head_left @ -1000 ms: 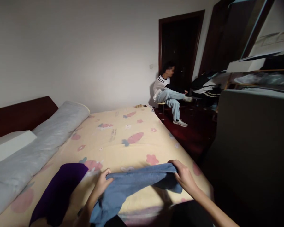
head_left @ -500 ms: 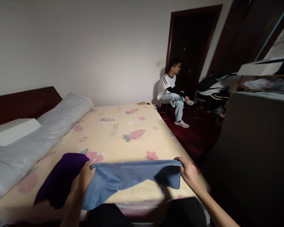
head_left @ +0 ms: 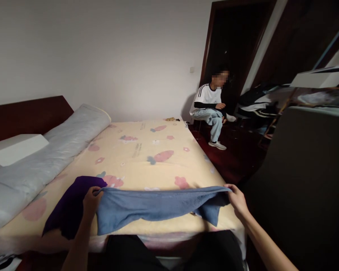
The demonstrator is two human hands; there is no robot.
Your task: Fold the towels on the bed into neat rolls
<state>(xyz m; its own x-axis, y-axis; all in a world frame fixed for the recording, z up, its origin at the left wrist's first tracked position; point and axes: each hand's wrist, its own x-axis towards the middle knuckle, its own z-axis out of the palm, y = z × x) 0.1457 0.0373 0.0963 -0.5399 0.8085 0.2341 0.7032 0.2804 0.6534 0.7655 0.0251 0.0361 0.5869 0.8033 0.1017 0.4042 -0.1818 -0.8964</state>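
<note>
A blue cloth (head_left: 155, 205) is stretched sideways over the near edge of the bed (head_left: 135, 169), its lower part hanging in loose folds. My left hand (head_left: 92, 199) pinches its left upper corner, and my right hand (head_left: 237, 199) pinches the right upper corner. Beside my left hand a dark purple cloth (head_left: 69, 207) lies on the patterned bedsheet, partly behind my left forearm.
A rolled grey quilt (head_left: 53, 150) and a white box (head_left: 17, 148) lie by the headboard (head_left: 28, 116). One person (head_left: 211, 107) sits near the dark door (head_left: 234, 41). A large dark panel (head_left: 307, 169) stands at the right.
My hands have moved farther apart, left hand leftward and right hand rightward, pulling the blue cloth wider. The seated person's head and arms have shifted. The view has tilted slightly.
</note>
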